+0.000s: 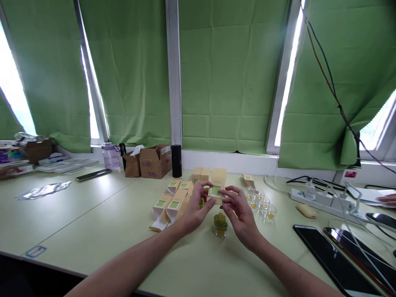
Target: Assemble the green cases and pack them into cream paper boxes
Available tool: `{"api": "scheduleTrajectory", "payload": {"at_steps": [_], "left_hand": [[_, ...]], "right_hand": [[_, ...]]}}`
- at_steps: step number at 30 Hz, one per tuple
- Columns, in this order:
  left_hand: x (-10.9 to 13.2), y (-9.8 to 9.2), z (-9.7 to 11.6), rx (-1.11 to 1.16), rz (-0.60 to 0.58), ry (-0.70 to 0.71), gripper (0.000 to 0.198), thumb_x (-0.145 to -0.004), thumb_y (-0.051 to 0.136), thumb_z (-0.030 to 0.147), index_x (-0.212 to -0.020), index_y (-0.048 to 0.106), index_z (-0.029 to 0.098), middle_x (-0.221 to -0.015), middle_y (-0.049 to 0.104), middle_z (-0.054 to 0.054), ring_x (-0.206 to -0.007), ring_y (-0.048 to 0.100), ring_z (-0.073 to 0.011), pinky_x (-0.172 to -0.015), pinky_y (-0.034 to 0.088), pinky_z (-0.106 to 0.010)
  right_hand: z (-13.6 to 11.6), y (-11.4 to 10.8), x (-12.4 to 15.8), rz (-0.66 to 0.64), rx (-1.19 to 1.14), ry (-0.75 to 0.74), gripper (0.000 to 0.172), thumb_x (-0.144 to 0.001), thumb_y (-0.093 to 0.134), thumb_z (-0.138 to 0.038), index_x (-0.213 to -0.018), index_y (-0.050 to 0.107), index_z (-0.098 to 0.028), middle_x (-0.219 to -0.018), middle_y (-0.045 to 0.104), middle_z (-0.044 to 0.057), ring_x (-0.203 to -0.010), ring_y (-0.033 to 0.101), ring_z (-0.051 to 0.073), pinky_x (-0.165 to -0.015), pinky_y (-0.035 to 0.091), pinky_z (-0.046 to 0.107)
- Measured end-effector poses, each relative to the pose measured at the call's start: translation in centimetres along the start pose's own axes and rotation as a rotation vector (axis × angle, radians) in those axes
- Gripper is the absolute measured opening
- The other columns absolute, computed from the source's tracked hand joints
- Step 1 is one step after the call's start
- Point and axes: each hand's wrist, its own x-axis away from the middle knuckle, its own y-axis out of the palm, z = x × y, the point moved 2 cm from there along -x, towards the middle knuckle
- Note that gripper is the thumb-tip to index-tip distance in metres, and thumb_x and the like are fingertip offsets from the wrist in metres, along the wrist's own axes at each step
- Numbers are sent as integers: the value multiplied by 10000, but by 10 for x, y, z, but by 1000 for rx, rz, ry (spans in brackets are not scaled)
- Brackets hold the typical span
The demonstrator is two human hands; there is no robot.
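Both my hands are raised over the middle of the table around a small cream box with a green panel. My left hand has its fingers curved at the box's left side. On the right side, my right hand has thumb and fingertips close together near the box's lower edge; what they pinch is too small to make out. A green-lidded clear jar stands just below, between the hands. Left of them lie several cream boxes with green windows. Clear cups with yellow centres stand to the right.
Cardboard boxes, a black cylinder and a purple bottle stand at the back left. At right are a power strip, cables, a tablet and phones. Another person's hand shows at the right edge.
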Motion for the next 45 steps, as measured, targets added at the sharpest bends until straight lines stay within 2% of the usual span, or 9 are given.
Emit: {"api": "scheduleTrajectory", "payload": {"at_steps": [18, 27, 32, 40, 45], "left_hand": [[-1, 1, 2, 33, 12, -45, 393, -1017, 628, 512, -1281, 491, 256, -1088, 567, -52, -927, 558, -178, -848, 485, -326], [1, 1, -1, -32, 18, 42, 371, -1038, 597, 497, -1304, 498, 257, -1261, 523, -97, -921, 544, -178, -837, 497, -340], [1, -1, -2, -33, -16, 64, 458, -980, 696, 473, -1344, 504, 272, -1332, 512, -113, -1032, 579, -223, -904, 518, -383], [0, 3, -6, -41, 84, 104, 368, -959, 733, 371, -1274, 581, 258, -1353, 484, -119, -1064, 584, -221, -900, 541, -375], [-2, 4, -9, -21, 104, 97, 319, -954, 738, 342, -1228, 599, 256, -1332, 478, -104, -1073, 587, -211, -869, 554, -345]], "right_hand": [[0, 0, 1, -18, 35, -19, 329, -1034, 619, -385, -1355, 693, -367, -1393, 484, 97, -972, 702, 198, -921, 653, 446], [1, 0, 0, 27, 51, -28, 305, -1025, 638, -377, -1320, 713, -356, -1368, 493, 94, -1025, 682, 209, -912, 651, 424], [1, 1, -1, 55, 42, -41, 282, -1030, 632, -380, -1293, 726, -347, -1322, 509, 90, -967, 687, 191, -877, 660, 405], [5, 1, -1, 66, 16, 5, 260, -1041, 624, -409, -1270, 733, -353, -1340, 490, 81, -909, 689, 162, -833, 675, 378], [5, 2, -2, 60, 17, -3, 261, -1054, 599, -432, -1257, 733, -338, -1333, 492, 83, -849, 691, 147, -830, 676, 396]]}}
